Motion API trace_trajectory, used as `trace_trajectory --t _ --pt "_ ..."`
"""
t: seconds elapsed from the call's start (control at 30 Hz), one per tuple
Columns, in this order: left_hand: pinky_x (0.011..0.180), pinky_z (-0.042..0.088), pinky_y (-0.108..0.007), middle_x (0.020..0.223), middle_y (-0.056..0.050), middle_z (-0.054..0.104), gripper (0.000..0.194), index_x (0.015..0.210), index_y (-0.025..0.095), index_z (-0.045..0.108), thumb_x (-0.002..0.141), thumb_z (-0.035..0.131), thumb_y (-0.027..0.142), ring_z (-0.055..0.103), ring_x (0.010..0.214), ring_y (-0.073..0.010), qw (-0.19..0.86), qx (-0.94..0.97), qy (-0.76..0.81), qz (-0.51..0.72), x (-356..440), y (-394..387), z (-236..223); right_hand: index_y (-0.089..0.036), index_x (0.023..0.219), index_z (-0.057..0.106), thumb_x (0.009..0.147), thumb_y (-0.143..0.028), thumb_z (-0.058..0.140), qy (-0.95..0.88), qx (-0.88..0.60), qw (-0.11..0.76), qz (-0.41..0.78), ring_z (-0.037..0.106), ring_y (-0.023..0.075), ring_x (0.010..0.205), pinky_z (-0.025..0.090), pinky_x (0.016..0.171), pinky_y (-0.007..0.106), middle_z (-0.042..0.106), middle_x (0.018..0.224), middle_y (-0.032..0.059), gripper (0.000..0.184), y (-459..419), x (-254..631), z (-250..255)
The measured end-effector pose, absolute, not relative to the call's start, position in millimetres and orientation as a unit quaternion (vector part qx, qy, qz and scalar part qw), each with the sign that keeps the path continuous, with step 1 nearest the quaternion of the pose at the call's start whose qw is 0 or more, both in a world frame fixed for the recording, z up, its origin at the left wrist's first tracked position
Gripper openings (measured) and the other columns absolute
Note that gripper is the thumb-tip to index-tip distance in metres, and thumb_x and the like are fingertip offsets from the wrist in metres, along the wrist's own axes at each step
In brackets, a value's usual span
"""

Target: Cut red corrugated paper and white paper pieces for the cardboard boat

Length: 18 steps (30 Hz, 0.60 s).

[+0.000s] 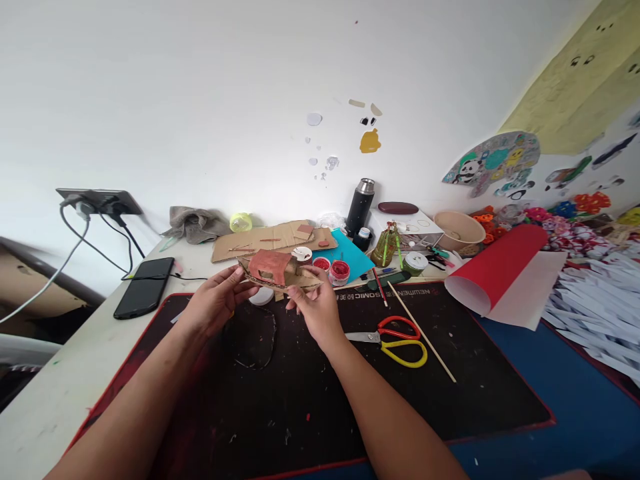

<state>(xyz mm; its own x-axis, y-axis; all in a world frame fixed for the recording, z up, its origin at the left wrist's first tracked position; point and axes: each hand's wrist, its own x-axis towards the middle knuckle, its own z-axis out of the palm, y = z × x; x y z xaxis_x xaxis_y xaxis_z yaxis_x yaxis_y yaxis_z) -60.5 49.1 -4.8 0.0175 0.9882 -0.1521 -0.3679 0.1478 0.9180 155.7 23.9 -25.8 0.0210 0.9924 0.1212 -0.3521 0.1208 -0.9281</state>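
Between my two hands a small cardboard boat with a reddish-brown curved roof is held above the black mat. My left hand pinches its left end, fingers closed on the pointed tip. My right hand grips the right end, thumb in front. Just behind the boat are red paint jars and a white lid. Under it on the mat lies another white lid. Scissors with red and yellow handles lie to the right of my right hand.
A wooden stick and a red pencil lie on the mat. Behind stand a black thermos, cardboard sheets and blue paper. A phone is at left; a red paper roll and white paper strips at right.
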Motion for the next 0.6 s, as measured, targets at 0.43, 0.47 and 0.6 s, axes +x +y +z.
trace_trajectory --t 0.43,0.47,0.6 --pt "0.065 0.061 -0.026 0.085 -0.009 0.081 0.018 0.081 0.016 0.082 0.072 0.081 0.032 0.073 0.072 -0.0191 0.561 0.334 0.518 0.553 -59.2 52.4 -4.9 -0.031 0.134 0.062 0.075 -0.048 0.099 -0.526 -0.360 0.536 0.554 0.074 0.0208 0.079 0.060 0.075 0.036 0.076 0.105 0.0018 0.071 10.2 148.5 -24.8" --pt "0.063 0.061 -0.025 0.081 -0.008 0.080 0.017 0.080 0.016 0.080 0.072 0.079 0.031 0.072 0.070 -0.0184 0.559 0.331 0.521 0.553 -60.5 53.3 -5.5 -0.031 0.136 0.063 0.077 -0.047 0.098 -0.542 -0.363 0.528 0.544 0.071 0.0186 0.073 0.058 0.071 0.035 0.076 0.104 0.0013 0.071 9.3 148.7 -24.4" --pt "0.057 0.058 -0.024 0.073 -0.006 0.076 0.016 0.080 0.016 0.077 0.075 0.074 0.030 0.069 0.063 -0.0164 0.553 0.327 0.526 0.557 -68.1 59.1 -8.5 -0.030 0.137 0.067 0.082 -0.053 0.095 -0.573 -0.354 0.522 0.523 0.065 0.0144 0.063 0.052 0.062 0.032 0.075 0.110 0.0035 0.066 6.6 151.1 -21.2"
